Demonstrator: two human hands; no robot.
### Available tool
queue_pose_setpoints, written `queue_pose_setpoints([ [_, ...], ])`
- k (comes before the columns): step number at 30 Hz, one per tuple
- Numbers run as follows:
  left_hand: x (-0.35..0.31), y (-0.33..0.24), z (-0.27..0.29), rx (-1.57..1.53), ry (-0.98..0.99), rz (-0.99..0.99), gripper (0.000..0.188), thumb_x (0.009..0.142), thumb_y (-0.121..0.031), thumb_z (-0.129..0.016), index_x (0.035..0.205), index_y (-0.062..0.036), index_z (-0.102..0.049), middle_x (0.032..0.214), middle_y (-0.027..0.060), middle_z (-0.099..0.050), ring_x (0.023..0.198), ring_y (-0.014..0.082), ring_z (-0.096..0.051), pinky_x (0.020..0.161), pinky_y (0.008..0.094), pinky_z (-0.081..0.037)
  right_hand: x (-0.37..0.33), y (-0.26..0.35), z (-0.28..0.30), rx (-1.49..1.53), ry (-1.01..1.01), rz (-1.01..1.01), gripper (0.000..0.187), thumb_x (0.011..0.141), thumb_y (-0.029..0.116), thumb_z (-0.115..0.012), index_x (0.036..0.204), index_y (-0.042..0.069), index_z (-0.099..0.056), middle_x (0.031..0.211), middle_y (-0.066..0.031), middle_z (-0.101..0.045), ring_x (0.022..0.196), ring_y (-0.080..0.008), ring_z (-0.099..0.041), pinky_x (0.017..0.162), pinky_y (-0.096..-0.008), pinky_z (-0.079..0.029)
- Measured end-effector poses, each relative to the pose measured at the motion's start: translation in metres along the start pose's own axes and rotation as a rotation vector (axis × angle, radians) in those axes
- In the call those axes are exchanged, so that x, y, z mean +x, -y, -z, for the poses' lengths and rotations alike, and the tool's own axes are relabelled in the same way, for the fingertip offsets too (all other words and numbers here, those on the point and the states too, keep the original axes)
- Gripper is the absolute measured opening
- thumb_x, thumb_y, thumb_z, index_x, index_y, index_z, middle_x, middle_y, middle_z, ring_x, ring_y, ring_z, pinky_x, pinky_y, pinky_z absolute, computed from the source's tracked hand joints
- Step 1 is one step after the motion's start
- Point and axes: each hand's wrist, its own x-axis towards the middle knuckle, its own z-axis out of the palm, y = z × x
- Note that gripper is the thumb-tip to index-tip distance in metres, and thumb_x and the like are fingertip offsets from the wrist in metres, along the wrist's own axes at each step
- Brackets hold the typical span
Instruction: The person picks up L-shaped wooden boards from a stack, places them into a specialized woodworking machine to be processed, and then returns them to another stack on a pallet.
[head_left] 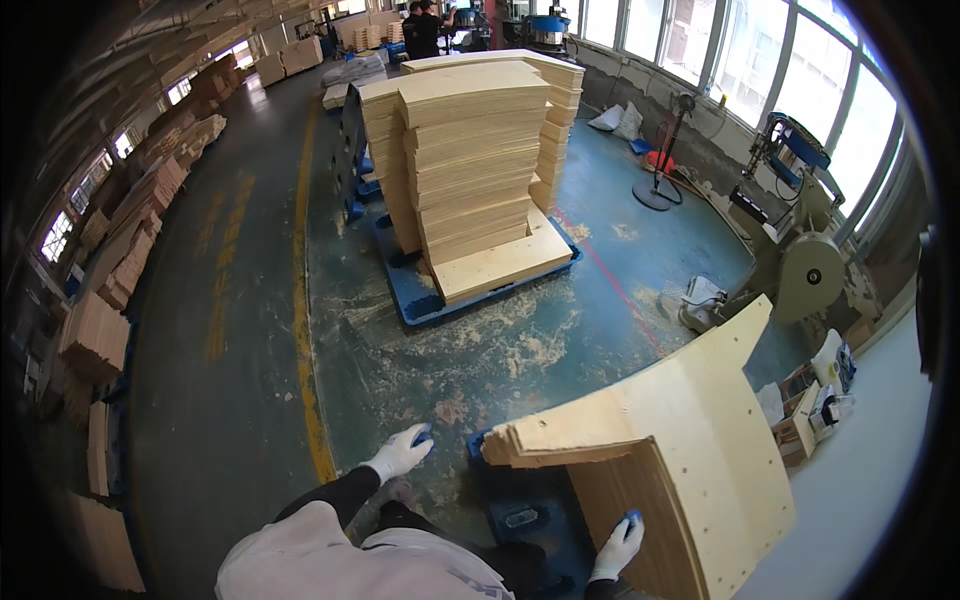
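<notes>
My left hand [402, 452], in a white glove with blue fingertips, hangs over the floor with its fingers loosely apart and nothing seen in it. Similarly gloved, my right hand [618, 547] is beside the inner edge of a stack of cut plywood panels [700, 430]; its fingers are extended and grip nothing visible. Whether it touches the panels I cannot tell. The stack's top panel has an angled, notched outline and small dark dots. Beneath the stack's left end shows a blue plastic pallet [520, 515].
Ahead, tall stacks of curved plywood pieces [475, 160] stand on another blue pallet [425, 318]. A pedestal fan [657, 195] and a machine with a round wheel [811, 277] are at right. Wood piles [100, 340] line the left side. Two people [425, 30] stand far off.
</notes>
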Motion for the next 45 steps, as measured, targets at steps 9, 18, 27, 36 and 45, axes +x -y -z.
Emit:
queue_pose_setpoints([
  [9,-0.044,0.337,0.133,0.116,0.128,0.509,0.051,0.091,-0.048,-0.064,0.113,-0.0025,-0.072,0.110,0.0199,-0.073,0.108,0.0332,-0.069,0.094,0.0407,-0.052,0.024,0.092,-0.211,-0.694,-0.011,0.379,0.039,0.098,0.026,-0.059,0.125,-0.001,-0.065,0.143,-0.0260,-0.052,0.132,-0.0440,-0.048,0.114,-0.0488,-0.036],
  [18,0.015,0.432,0.184,-0.022,0.016,0.536,0.040,0.093,-0.037,-0.066,0.109,-0.0008,-0.072,0.096,0.0145,-0.074,0.085,0.0233,-0.072,0.077,0.0377,-0.055,0.069,0.151,-0.244,-0.803,0.081,-0.005,0.040,0.096,0.037,-0.059,0.108,0.001,-0.070,0.115,-0.0182,-0.069,0.111,-0.0374,-0.062,0.099,-0.0463,-0.046],
  [27,0.264,0.316,0.203,-0.280,0.229,0.319,0.035,0.099,-0.027,-0.064,0.117,0.0015,-0.068,0.100,0.0071,-0.072,0.088,0.0133,-0.065,0.081,0.0304,-0.052,0.145,0.230,-0.435,-0.007,0.068,0.263,0.024,0.091,0.014,-0.068,0.108,-0.003,-0.069,0.111,-0.0199,-0.070,0.106,-0.0317,-0.066,0.097,-0.0396,-0.050],
  [36,0.469,0.287,0.242,-0.521,-0.038,0.505,0.019,0.102,-0.029,-0.061,0.104,-0.0093,-0.062,0.079,0.0029,-0.065,0.063,0.0134,-0.064,0.055,0.0298,-0.052,0.240,0.302,-0.598,0.137,0.729,0.159,0.034,0.094,0.029,-0.065,0.115,0.001,-0.069,0.109,-0.0190,-0.071,0.102,-0.0336,-0.069,0.091,-0.0380,-0.053],
  [45,0.713,0.183,0.171,-0.289,0.331,0.394,0.024,0.099,-0.027,-0.065,0.096,-0.0036,-0.068,0.075,0.0025,-0.064,0.063,0.0123,-0.058,0.057,0.0301,-0.046,0.329,0.084,-0.621,0.042,0.444,-0.563,0.037,0.099,0.032,-0.063,0.119,0.001,-0.067,0.105,-0.0088,-0.072,0.091,-0.0203,-0.067,0.083,-0.0318,-0.052],
])
